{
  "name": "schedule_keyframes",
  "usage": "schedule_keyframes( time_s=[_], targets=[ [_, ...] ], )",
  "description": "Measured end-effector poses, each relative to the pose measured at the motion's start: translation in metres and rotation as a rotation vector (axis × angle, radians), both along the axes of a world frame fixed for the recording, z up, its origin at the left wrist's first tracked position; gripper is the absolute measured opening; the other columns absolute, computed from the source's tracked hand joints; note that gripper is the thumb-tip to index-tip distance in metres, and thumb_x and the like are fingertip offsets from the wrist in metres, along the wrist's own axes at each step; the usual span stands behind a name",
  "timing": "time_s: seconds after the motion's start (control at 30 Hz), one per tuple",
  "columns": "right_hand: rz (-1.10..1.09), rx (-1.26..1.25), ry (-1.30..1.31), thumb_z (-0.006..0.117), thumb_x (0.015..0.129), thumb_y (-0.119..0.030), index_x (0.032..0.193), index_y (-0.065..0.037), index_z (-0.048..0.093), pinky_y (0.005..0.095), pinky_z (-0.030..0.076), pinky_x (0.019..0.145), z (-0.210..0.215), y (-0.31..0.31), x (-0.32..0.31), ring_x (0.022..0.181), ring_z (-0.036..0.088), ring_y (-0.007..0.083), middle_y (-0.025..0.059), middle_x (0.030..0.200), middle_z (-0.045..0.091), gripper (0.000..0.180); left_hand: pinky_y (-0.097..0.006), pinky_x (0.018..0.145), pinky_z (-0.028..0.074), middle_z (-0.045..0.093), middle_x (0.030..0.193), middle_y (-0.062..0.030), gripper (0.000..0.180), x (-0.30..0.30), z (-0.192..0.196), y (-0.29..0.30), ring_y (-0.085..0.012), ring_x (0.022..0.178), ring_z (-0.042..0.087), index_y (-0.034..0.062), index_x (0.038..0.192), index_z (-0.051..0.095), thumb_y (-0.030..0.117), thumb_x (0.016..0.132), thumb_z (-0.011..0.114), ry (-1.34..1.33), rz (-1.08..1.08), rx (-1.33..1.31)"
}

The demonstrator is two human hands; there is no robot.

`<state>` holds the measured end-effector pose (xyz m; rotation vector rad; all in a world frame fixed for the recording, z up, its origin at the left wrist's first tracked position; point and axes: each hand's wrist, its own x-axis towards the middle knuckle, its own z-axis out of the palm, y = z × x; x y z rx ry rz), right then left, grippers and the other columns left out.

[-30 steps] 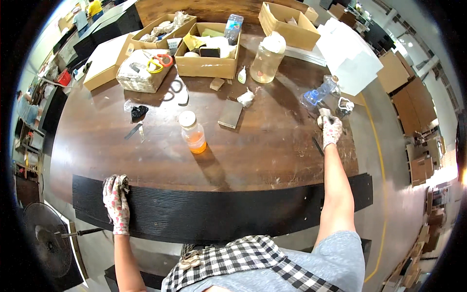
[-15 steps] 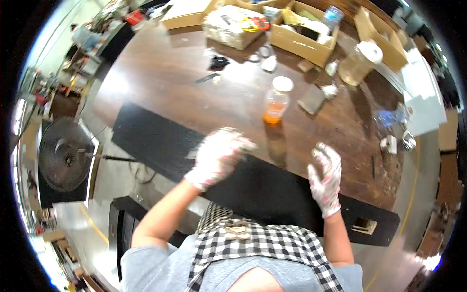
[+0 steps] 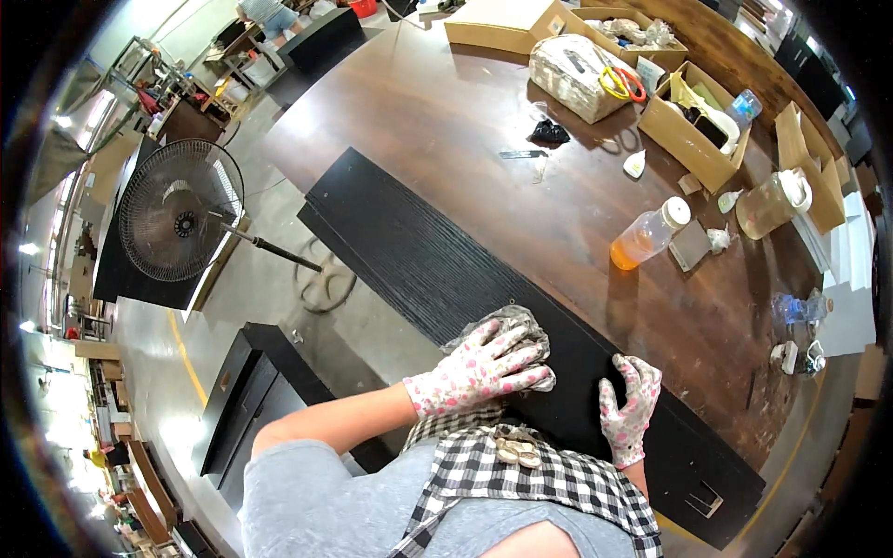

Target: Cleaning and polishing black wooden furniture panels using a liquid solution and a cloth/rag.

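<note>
A long black wood-grain board point(image 3: 409, 251) lies along the near edge of a brown wooden table point(image 3: 446, 121). My left hand point(image 3: 479, 367), in a white glove with pink flowers, presses a crumpled grey cloth point(image 3: 512, 321) flat onto the board. My right hand point(image 3: 629, 414), gloved the same way, rests palm-down on the board a little to the right, fingers spread and holding nothing.
On the table stand a bottle of orange liquid point(image 3: 646, 237), a large clear jug point(image 3: 770, 205), several open cardboard boxes point(image 3: 693, 126) and small scraps. A floor fan point(image 3: 177, 223) stands to the left, beside a black cabinet point(image 3: 251, 400).
The view has swung left and down. My left hand has come from the board's far left end to its middle and now presses the cloth; my right hand has come down onto the board.
</note>
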<state>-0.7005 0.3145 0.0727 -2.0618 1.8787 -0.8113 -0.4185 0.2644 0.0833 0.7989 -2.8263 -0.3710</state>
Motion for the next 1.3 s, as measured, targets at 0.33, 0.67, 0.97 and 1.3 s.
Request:
schedule_keyframes(
  time_s=[0.33, 0.67, 0.97, 1.3],
  targets=[
    [0.07, 0.025, -0.072, 0.073, 0.073, -0.019, 0.111, -0.007, 0.064, 0.0425, 0.04, 0.095, 0.011, -0.002, 0.01, 0.106, 0.053, 0.0302, 0.0122, 0.112, 0.061, 0.04, -0.063, 0.104, 0.032, 0.048, 0.137, -0.0098, 0.046, 0.0, -0.012, -0.012, -0.0357, 0.133, 0.038, 0.0232, 0.132, 0.051, 0.024, 0.086, 0.053, 0.081, -0.135, -0.065],
    [0.149, 0.068, -0.043, 0.072, 0.078, -0.028, 0.118, -0.005, 0.063, 0.0419, 0.04, 0.101, 0.016, -0.002, 0.021, 0.116, 0.052, 0.0325, 0.0163, 0.124, 0.059, 0.047, -0.062, 0.107, 0.031, 0.05, 0.136, -0.0077, 0.05, 0.0, 0.002, -0.01, -0.0326, 0.129, 0.043, 0.0275, 0.135, 0.048, 0.02, 0.086, 0.052, 0.016, -0.214, -0.102],
    [0.218, 0.271, 0.579, 0.07, 0.075, -0.019, 0.122, -0.005, 0.06, 0.0396, 0.051, 0.084, 0.121, 0.045, 0.005, 0.099, 0.063, 0.0267, 0.0122, 0.116, 0.065, 0.05, -0.039, 0.07, 0.054, 0.059, 0.112, -0.0101, 0.053, -0.026, 0.07, -0.047, -0.0265, 0.092, 0.063, 0.0176, 0.128, 0.054, 0.014, 0.076, 0.064, 0.062, -0.165, -0.151],
    [0.063, 0.079, 0.477, 0.076, 0.065, -0.011, 0.097, -0.011, 0.067, 0.0385, 0.043, 0.071, 0.128, 0.06, -0.016, 0.074, 0.06, 0.0244, 0.005, 0.078, 0.065, 0.033, -0.037, 0.063, 0.054, 0.062, 0.107, -0.009, 0.05, -0.039, 0.102, -0.032, -0.0262, 0.085, 0.065, 0.0169, 0.127, 0.056, 0.016, 0.078, 0.065, 0.185, -0.153, -0.017]
  ],
)
